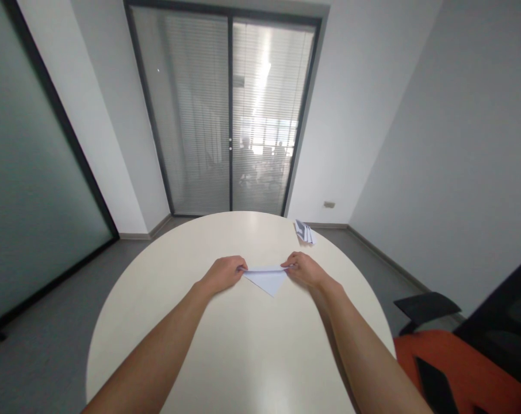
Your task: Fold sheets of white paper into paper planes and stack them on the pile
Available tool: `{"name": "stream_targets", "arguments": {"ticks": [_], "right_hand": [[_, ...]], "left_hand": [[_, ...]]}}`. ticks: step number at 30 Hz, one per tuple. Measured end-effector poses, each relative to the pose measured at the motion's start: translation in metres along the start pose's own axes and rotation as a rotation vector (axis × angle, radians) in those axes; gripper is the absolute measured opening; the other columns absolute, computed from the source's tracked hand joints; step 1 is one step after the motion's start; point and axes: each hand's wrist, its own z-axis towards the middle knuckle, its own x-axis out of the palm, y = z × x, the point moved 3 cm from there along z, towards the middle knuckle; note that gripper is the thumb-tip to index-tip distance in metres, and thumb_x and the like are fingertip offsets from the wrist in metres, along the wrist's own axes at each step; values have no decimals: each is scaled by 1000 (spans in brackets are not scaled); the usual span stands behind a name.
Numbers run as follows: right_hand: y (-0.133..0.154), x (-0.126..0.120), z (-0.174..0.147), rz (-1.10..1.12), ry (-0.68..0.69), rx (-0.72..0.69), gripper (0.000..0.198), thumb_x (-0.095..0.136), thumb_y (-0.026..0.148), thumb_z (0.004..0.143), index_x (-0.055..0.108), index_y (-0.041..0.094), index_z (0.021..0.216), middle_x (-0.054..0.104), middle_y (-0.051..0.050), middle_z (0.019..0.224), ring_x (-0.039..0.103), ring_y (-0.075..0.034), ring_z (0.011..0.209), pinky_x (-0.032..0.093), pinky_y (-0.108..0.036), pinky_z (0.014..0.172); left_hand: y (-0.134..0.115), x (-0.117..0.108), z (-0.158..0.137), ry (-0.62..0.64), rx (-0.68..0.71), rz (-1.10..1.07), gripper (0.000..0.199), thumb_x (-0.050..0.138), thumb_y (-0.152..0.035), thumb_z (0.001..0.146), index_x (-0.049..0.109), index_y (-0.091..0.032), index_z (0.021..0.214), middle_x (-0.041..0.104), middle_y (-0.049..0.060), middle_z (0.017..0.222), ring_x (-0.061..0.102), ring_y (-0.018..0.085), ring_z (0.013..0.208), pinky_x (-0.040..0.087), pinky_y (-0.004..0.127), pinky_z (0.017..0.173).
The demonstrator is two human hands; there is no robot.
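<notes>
A white sheet of paper (267, 282), folded into a triangle, is stretched between my two hands just over or on the round table. Its pointed corner faces toward me, and a narrow folded band runs along the far edge. My left hand (226, 272) pinches the left end of that band between thumb and fingers. At the opposite end, my right hand (304, 268) grips the paper in the same way, its fingers closed. The fingertips partly hide both ends of the paper.
The round white table (243, 345) fills the middle. A printed folded paper (305, 232) lies near its far right edge. To the right stands an orange chair (459, 368) with a black armrest (433, 307). Behind the table are glass doors with blinds (200, 115).
</notes>
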Motion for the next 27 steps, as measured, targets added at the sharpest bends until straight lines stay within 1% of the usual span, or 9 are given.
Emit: {"name": "stream_targets", "arguments": {"ticks": [3, 5, 8, 12, 15, 18, 22, 24, 27], "right_hand": [[0, 1, 1, -15, 25, -3, 31, 60, 14, 77, 79, 20, 100, 74, -9, 103, 66, -22, 91, 50, -30, 86], [0, 2, 1, 1, 52, 14, 32, 60, 14, 75, 79, 20, 100, 74, -9, 104, 66, -22, 90, 50, -30, 86], [5, 1, -1, 51, 98, 22, 33, 61, 15, 71, 79, 20, 98, 73, -9, 107, 65, -23, 92, 50, -30, 87], [19, -2, -5, 46, 140, -47, 30, 62, 20, 72, 78, 19, 98, 71, -10, 110, 64, -23, 93, 49, -30, 88], [26, -3, -5, -26, 114, -101, 31, 62, 23, 75, 76, 16, 101, 69, -12, 117, 62, -25, 103, 46, -31, 94], [28, -1, -5, -82, 113, -154, 29, 60, 25, 79, 76, 16, 103, 67, -13, 122, 62, -25, 108, 46, -32, 96], [23, 1, -5, -62, 133, -191, 31, 61, 31, 83, 76, 16, 106, 66, -14, 125, 64, -25, 105, 48, -34, 95], [19, 2, -5, -27, 123, -166, 34, 64, 33, 83, 75, 17, 111, 65, -14, 127, 65, -26, 105, 48, -35, 95], [12, 3, -4, 37, 111, -84, 39, 67, 36, 83, 74, 19, 117, 63, -14, 130, 65, -25, 105, 49, -36, 95]], "left_hand": [[-6, -5, -2, 23, 48, 41, 17, 56, -19, 85, 72, -24, 90, 73, 1, 96, 66, 19, 89, 47, 28, 81], [-9, -6, -4, 35, 75, 70, 14, 59, -23, 86, 72, -24, 88, 73, 2, 95, 66, 20, 89, 47, 29, 82], [-13, -7, -5, 50, 89, 71, 14, 62, -29, 86, 73, -25, 92, 72, 4, 100, 65, 22, 95, 47, 31, 87], [-12, -5, -5, 35, 75, 75, 23, 62, -37, 88, 74, -27, 105, 69, 6, 111, 62, 24, 104, 46, 34, 93], [-11, -3, -4, 24, 85, 91, 28, 60, -42, 91, 72, -28, 113, 67, 7, 116, 59, 25, 110, 46, 35, 95], [-10, -2, -3, 34, 90, 73, 27, 60, -42, 92, 72, -29, 113, 66, 6, 118, 57, 25, 112, 45, 35, 96], [-11, -2, -2, 43, 111, 56, 23, 60, -40, 93, 73, -28, 108, 66, 6, 116, 57, 23, 110, 44, 34, 98], [-11, -2, -1, 35, 132, 58, 23, 60, -40, 93, 73, -26, 108, 67, 6, 112, 58, 22, 107, 44, 33, 97], [-9, -1, -1, 21, 137, 58, 23, 61, -39, 93, 72, -26, 109, 67, 5, 110, 59, 22, 106, 45, 32, 95]]}}
